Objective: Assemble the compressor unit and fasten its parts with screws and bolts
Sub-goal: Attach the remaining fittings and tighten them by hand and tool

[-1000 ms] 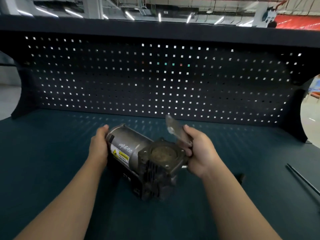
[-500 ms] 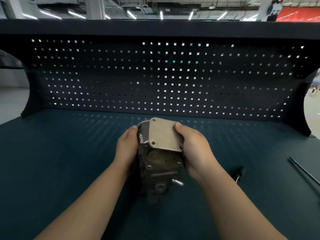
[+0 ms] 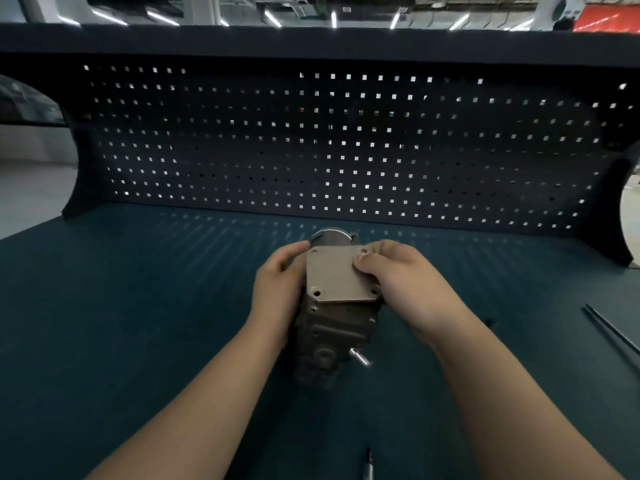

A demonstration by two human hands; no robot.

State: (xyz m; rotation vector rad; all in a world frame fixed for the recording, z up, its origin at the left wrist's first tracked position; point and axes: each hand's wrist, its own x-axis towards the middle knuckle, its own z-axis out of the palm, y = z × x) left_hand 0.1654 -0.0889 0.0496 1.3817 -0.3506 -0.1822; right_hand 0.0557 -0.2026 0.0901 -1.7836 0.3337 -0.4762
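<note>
Over the last second the compressor unit (image 3: 329, 337) had been swung round so that its motor can (image 3: 331, 237) pointed away from the person. The square cover plate (image 3: 337, 277), earlier held up on edge in the right hand (image 3: 401, 285), had come down flat onto the top face of the housing. Half a second before, it still sat slightly skewed. Now its edges ran close to square with the housing, and the holes at its corners were visible.

The left hand (image 3: 277, 289) gripped the left flank of the unit, with its fingers curled up along the side and the fingertips reaching the plate's far left corner. The right hand pinched the plate on its right side. Its thumb (image 3: 363, 265) lay flat on the upper surface near the far right corner, and the other fingers wrapped round the edge, out of sight underneath.

The unit stood on the dark teal workbench mat (image 3: 138, 323), near the middle and well in front of the black pegboard (image 3: 311, 143). A short bright metal pin (image 3: 361, 359) stuck out of the lower right of the housing.

A thin dark rod (image 3: 613, 336) lay on the mat far to the right, well apart from the unit. The tip of a slim metal tool (image 3: 369, 465) showed at the bottom edge of the view, too blurred to identify.
</note>
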